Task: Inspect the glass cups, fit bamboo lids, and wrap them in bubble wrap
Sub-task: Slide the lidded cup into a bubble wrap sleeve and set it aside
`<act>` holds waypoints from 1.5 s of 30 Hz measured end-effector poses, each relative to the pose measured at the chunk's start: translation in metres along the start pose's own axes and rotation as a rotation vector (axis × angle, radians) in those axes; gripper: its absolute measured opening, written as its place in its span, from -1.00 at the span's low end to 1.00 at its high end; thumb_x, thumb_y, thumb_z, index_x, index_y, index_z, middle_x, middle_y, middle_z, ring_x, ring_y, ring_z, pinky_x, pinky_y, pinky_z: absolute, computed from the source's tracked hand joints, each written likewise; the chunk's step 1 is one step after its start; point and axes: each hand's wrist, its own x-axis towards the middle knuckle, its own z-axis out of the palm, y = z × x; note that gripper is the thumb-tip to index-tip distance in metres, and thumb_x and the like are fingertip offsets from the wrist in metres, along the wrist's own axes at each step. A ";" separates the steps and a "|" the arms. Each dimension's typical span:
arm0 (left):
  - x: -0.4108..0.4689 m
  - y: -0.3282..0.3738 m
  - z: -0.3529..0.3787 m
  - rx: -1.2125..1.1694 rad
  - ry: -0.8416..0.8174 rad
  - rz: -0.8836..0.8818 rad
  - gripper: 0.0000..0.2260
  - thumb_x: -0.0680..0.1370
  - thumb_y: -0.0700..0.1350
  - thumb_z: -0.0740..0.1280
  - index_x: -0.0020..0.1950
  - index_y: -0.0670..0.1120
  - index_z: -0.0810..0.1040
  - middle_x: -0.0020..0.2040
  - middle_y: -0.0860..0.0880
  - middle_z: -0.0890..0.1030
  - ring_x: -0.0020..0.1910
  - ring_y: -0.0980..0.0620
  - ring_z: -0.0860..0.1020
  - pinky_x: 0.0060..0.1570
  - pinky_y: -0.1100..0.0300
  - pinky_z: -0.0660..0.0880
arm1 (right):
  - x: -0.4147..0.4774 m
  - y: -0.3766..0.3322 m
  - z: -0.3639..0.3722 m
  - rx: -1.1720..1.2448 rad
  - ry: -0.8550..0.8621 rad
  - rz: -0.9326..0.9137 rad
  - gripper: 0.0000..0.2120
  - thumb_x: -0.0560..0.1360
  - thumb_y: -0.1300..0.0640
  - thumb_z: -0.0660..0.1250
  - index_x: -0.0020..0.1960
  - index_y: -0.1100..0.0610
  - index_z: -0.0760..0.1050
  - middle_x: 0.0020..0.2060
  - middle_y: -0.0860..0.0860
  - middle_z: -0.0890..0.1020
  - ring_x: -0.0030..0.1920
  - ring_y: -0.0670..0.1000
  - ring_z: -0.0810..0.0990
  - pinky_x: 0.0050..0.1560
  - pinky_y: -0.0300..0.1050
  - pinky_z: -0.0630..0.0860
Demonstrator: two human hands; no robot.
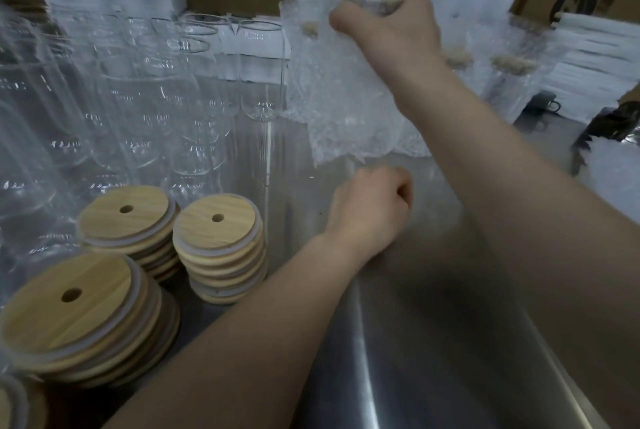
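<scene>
1. Cups (145,93): bare, clear, lidless; ranked upright at far left and back; probably stock awaiting inspection; blurred.
2. Lids (214,221): bamboo discs, each with a straw hole and a pale seal ring; three stacks just in front of the cups, likely kept close for fitting.
3. Wrapped cup (346,58): lid on; sheathed in bubble wrap (332,138), loose end trailing beneath; held aloft just right of the bare cups, above the back of the table (415,359).
4. Left hand (370,207): curled into a fist, nothing visible in it; low over the table below the wrapped cup, seemingly idle.
5. Right hand (384,23): fingers curled over the lidded top, gripping from above through the wrap; reads as a carrying hold.
6. Finished cups (512,68): wrapped, lidded, standing at back right; the likely destination.
</scene>
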 end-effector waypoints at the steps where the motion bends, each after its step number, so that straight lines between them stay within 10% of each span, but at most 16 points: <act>1: -0.002 0.002 0.001 0.055 -0.064 0.052 -0.77 0.40 -0.29 0.20 -0.35 0.02 0.43 -0.20 -0.07 0.63 -0.11 -0.18 0.57 -0.12 0.01 0.52 | 0.002 0.003 0.009 -0.015 -0.019 0.008 -0.53 0.34 -0.18 0.46 0.03 0.04 0.33 -0.19 -0.16 0.45 -0.22 -0.19 0.46 -0.33 -0.19 0.36; 15: -0.004 0.002 -0.004 0.071 -0.166 0.075 -0.80 0.62 -0.19 0.18 -0.22 -0.12 0.35 -0.05 -0.20 0.58 -0.04 -0.19 0.53 -0.16 0.14 0.33 | 0.040 0.017 0.071 -0.141 -0.165 0.074 -0.32 0.40 -0.10 0.44 0.34 0.19 0.24 0.18 0.07 0.49 0.01 0.03 0.52 -0.25 -0.16 0.39; 27: -0.001 -0.002 0.000 0.046 -0.153 0.118 -0.56 0.55 -0.24 0.25 -0.45 0.03 0.17 -0.43 0.14 0.28 -0.37 0.02 0.29 -0.42 0.17 0.19 | 0.053 0.019 0.065 -0.299 -0.280 0.169 -0.29 0.51 -0.04 0.31 0.48 0.23 0.07 0.32 0.15 0.39 0.02 0.05 0.40 -0.17 -0.14 0.36; 33: -0.002 -0.005 0.003 -0.031 -0.100 0.122 -0.53 0.51 -0.30 0.26 -0.49 0.03 0.16 -0.49 0.13 0.27 -0.48 0.18 0.27 -0.44 0.24 0.16 | 0.050 -0.001 0.059 -0.646 -0.339 0.030 -0.89 0.51 0.12 0.16 -0.03 0.16 0.36 0.24 0.15 0.42 -0.03 0.11 0.51 -0.17 -0.15 0.41; 38: -0.002 -0.006 0.002 -0.020 -0.117 0.118 -0.55 0.51 -0.30 0.25 -0.49 0.03 0.17 -0.46 0.13 0.30 -0.45 0.16 0.29 -0.42 0.24 0.18 | 0.045 0.004 0.059 -0.818 -0.373 -0.054 -0.59 0.55 0.09 0.10 0.37 0.16 0.34 0.35 0.18 0.39 0.33 0.25 0.37 0.20 0.06 0.41; 45: -0.001 -0.003 0.002 0.002 -0.155 0.089 -0.77 0.50 -0.28 0.18 -0.28 -0.03 0.48 -0.14 -0.03 0.63 -0.13 -0.10 0.55 -0.10 0.06 0.53 | 0.049 0.007 0.047 -0.773 -0.457 -0.046 -0.49 0.58 0.14 0.06 0.52 0.16 0.18 0.41 0.18 0.34 0.33 0.27 0.39 0.24 0.15 0.49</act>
